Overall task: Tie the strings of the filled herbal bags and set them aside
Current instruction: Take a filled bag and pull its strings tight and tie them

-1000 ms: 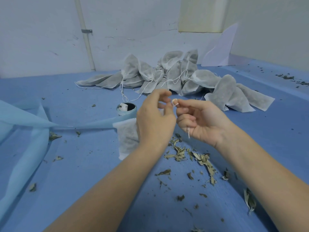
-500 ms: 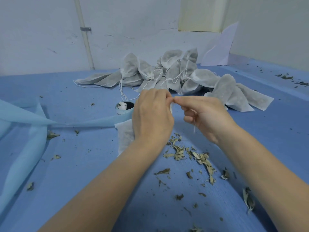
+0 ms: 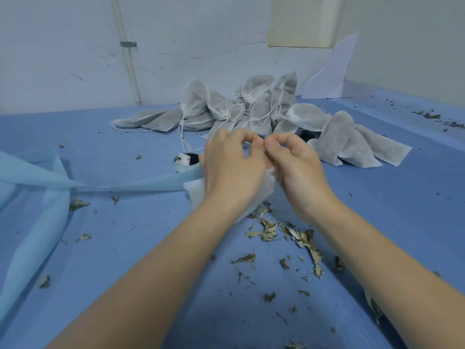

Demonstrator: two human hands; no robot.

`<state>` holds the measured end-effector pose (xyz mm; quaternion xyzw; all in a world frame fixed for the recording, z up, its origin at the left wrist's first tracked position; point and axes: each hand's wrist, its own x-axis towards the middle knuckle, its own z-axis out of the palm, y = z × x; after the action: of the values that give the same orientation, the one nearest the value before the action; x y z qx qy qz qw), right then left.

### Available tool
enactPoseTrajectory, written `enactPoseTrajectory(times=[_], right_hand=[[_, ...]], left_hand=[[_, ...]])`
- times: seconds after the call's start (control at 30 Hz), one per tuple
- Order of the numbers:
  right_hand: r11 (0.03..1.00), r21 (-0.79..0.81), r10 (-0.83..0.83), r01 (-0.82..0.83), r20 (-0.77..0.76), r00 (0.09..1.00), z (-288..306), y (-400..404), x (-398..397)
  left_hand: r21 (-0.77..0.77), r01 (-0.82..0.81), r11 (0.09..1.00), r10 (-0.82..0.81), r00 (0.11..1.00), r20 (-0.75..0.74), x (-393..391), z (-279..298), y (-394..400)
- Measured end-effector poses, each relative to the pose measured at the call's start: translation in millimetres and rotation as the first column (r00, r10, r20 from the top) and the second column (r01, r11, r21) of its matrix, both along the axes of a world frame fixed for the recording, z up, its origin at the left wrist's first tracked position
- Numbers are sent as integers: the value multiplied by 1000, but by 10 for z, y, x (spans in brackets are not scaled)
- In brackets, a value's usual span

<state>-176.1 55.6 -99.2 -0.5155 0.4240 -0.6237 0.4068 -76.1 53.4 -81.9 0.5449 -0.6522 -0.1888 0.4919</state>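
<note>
At the centre of the frame a white herbal bag of soft, fuzzy non-woven fabric lies on the blue worktop, mostly hidden beneath both hands. The left hand and right hand meet just above it, thumbs and forefingers curled and touching tip to tip in a pinching grip; the string itself is too fine to make out between them.

Below the hands, dry, curled leaf fragments lie scattered over the ribbed blue surface. Left of the hands, a small round cup with a dark inside holds a white scrap, and a pale blue, thin fabric sheet folds across the left of the frame.

Above the hands, in the upper middle, a pile of filled bags sits near the wall: grey-white, pouch-shaped, puckered at their necks with thin white drawstrings trailing. Flatter bags spread to its right.
</note>
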Motion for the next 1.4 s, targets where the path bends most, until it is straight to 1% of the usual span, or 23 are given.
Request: enactPoseTrajectory(times=[0.1,0.17,0.27,0.33,0.4,0.47,0.53,0.6,0.63,0.67,0.7,0.73,0.77,0.8,0.87,0.9,0.97,1.07,1.13,1.2,1.27,1.33,1.4], right_hand=[[995,-57,-91,87,-66,994,9,4,-63],[992,-64,-110,104,-93,990,24,7,-97],[988,-72,-144,135,-147,979,17,-13,-112],[984,-84,-171,157,-184,968,9,-20,-116],[977,-84,-207,194,-187,960,-2,-27,-127],[968,-56,-250,245,-121,961,7,-42,-152],[945,21,-328,327,8,945,27,-77,-196],[901,120,-432,416,165,887,48,-112,-258],[880,165,-474,445,247,845,56,-124,-286],[862,202,-506,464,313,803,58,-135,-312],[847,228,-531,480,349,772,51,-145,-332],[838,240,-545,490,357,758,46,-152,-348],[840,235,-543,490,353,762,41,-157,-357],[849,216,-528,482,345,776,38,-161,-363],[877,156,-480,454,292,827,31,-170,-374],[891,116,-453,438,241,858,35,-167,-380],[923,28,-383,383,135,914,45,-148,-385],[975,-59,-216,216,7,976,54,-102,-395],[986,-89,-146,139,-86,986,51,-80,-406],[988,-122,-112,92,-173,979,56,-65,-410],[987,-150,-94,55,-267,959,54,-52,-403],[985,-168,-98,41,-343,934,34,-44,-403],[984,-173,-114,47,-399,910,8,-49,-401]], left_hand=[[-35,-50,998,51,998,41,16,18,-20],[-65,-91,994,92,996,7,36,35,-33],[-62,-117,991,114,992,-63,49,45,-60],[-39,-95,995,90,990,-111,44,27,-76],[-20,-29,999,26,993,-117,42,-11,-77],[-4,27,1000,-28,993,-115,38,-50,-77],[51,50,997,-42,987,-158,44,-60,-76],[193,101,976,-51,967,-249,54,-66,-83],[287,180,941,-77,939,-335,60,-71,-84],[372,301,878,-114,886,-449,61,-81,-80],[421,424,802,-137,816,-561,55,-94,-70],[433,510,743,-138,750,-647,43,-110,-58],[435,545,716,-129,717,-685,27,-137,-62],[442,541,716,-117,717,-687,15,-162,-72],[448,494,745,-101,747,-657,-1,-181,-77],[435,484,759,-96,745,-660,-1,-192,-89],[403,486,776,-83,712,-697,9,-213,-122],[381,502,777,-60,660,-748,13,-205,-126],[375,536,757,-27,598,-801,24,-174,-118],[358,587,726,-9,530,-848,52,-152,-107],[325,632,703,-46,497,-867,79,-142,-105],[305,638,707,-133,543,-829,84,-140,-96],[290,588,755,-149,585,-797,82,-144,-85]])
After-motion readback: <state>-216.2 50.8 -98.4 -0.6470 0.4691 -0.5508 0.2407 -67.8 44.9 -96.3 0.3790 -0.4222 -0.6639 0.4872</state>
